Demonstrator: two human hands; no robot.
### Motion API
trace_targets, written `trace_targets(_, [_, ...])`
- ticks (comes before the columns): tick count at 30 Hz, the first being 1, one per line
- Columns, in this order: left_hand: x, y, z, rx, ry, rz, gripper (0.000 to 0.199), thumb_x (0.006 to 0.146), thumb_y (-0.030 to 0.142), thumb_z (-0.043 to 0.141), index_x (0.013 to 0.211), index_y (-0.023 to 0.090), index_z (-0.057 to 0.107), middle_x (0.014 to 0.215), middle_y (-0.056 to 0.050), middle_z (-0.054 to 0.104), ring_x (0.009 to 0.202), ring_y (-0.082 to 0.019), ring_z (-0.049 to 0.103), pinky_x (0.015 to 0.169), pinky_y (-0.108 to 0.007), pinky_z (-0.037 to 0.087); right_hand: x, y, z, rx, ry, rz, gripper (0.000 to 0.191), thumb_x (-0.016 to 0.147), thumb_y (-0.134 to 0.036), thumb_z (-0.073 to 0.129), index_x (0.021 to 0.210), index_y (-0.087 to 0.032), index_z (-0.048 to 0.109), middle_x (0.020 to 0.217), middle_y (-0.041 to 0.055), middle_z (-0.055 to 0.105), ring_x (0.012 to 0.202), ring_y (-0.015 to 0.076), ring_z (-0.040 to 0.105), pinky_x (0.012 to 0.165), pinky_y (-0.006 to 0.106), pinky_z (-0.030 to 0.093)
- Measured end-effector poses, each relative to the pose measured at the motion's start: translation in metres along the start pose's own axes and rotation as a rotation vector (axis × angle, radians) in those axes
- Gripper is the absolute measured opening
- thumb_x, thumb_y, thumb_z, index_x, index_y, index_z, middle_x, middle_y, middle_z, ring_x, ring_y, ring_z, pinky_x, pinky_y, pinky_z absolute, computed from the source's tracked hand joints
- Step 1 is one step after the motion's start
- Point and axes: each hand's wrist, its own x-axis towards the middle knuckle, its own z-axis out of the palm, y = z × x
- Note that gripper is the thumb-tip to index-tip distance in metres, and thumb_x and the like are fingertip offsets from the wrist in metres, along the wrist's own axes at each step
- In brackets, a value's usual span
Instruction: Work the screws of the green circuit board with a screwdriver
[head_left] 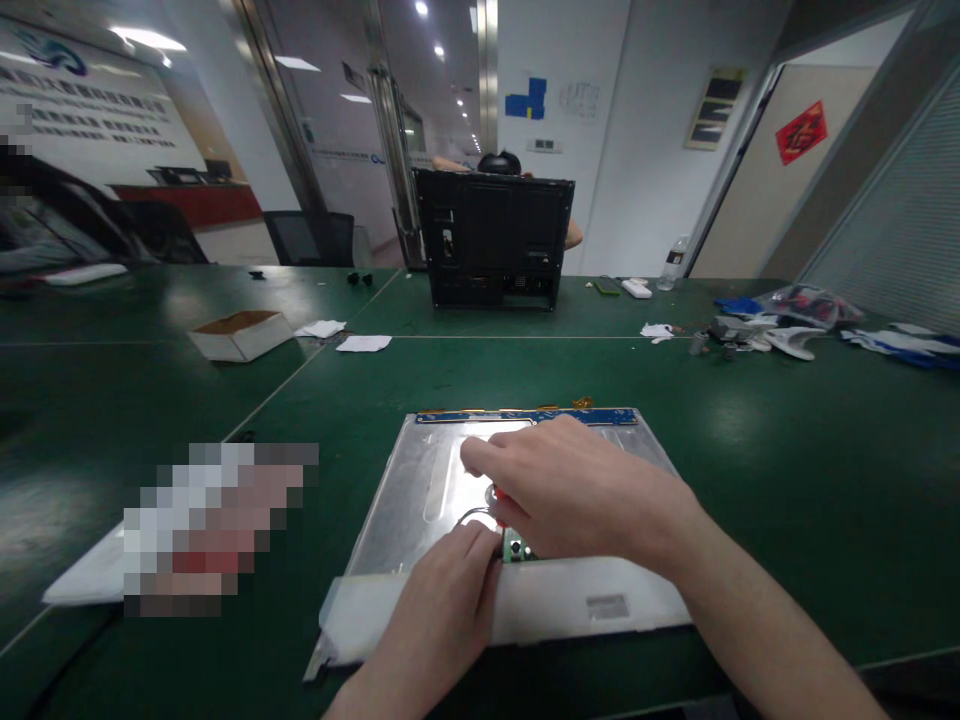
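A flat LCD panel [397,480] lies with its metal back upward on the table in front of me, a blue circuit strip [600,416] along its far edge. My right hand [566,485] is closed around a red-handled screwdriver [501,505], its shaft pointing down beside a small green circuit board [517,550]. Close to the tip, my left hand [454,580] rests on the panel's near side with its fingers drawn together; whatever they pinch is hidden. A thin dark cable [472,513] loops by the fingertips. White film [570,600] covers the near edge.
Opposite stands a large black panel [495,235], a person partly behind it. To the left are an open cardboard box [244,338], white papers [364,343] and a blurred-out item [217,530]. Gloves and plastic bags [806,305] lie at the far right, near a bottle [673,263].
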Motion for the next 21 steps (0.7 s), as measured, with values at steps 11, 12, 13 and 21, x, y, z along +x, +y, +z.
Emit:
trace_targets(11, [0.0000, -0.0029, 0.0031, 0.063, 0.022, 0.012, 0.021, 0.087, 0.011, 0.037, 0.093, 0.019, 0.055, 0.092, -0.009, 0.063, 0.084, -0.024, 0.061, 0.071, -0.037, 0.047, 0.0025, -0.0030, -0.0007, -0.008, -0.032, 0.058, 0.017, 0.087, -0.033, 0.055, 0.094, -0.018, 0.059, 0.078, 0.0040, 0.069, 0.066, 0.0182, 0.063, 0.048, 0.027, 0.028])
trace_targets(12, [-0.0002, -0.0039, 0.0037, 0.068, 0.028, 0.023, 0.020, 0.087, 0.011, 0.037, 0.092, 0.019, 0.055, 0.092, -0.009, 0.063, 0.084, -0.024, 0.061, 0.071, -0.036, 0.047, 0.0027, -0.0028, -0.0005, -0.013, -0.025, 0.063, 0.019, 0.087, -0.036, 0.055, 0.094, -0.018, 0.060, 0.077, 0.0040, 0.069, 0.065, 0.0185, 0.063, 0.048, 0.027, 0.028])
trace_targets(13, [-0.0004, -0.0047, 0.0043, 0.071, 0.034, 0.034, 0.020, 0.088, 0.012, 0.037, 0.092, 0.019, 0.055, 0.092, -0.009, 0.063, 0.083, -0.024, 0.061, 0.071, -0.036, 0.047, 0.0029, -0.0026, -0.0002, -0.019, -0.017, 0.069, 0.022, 0.088, -0.038, 0.055, 0.094, -0.018, 0.060, 0.076, 0.0042, 0.069, 0.065, 0.0189, 0.063, 0.048, 0.027, 0.029])
trace_targets(21, [0.0001, -0.0021, 0.0025, 0.053, 0.041, 0.021, 0.019, 0.087, 0.012, 0.038, 0.091, 0.020, 0.055, 0.091, -0.007, 0.063, 0.084, -0.023, 0.061, 0.071, -0.034, 0.047, 0.0057, -0.0034, 0.0012, -0.003, -0.019, 0.086, 0.026, 0.090, -0.040, 0.052, 0.086, -0.018, 0.065, 0.072, 0.0057, 0.068, 0.066, 0.0183, 0.064, 0.051, 0.026, 0.031])
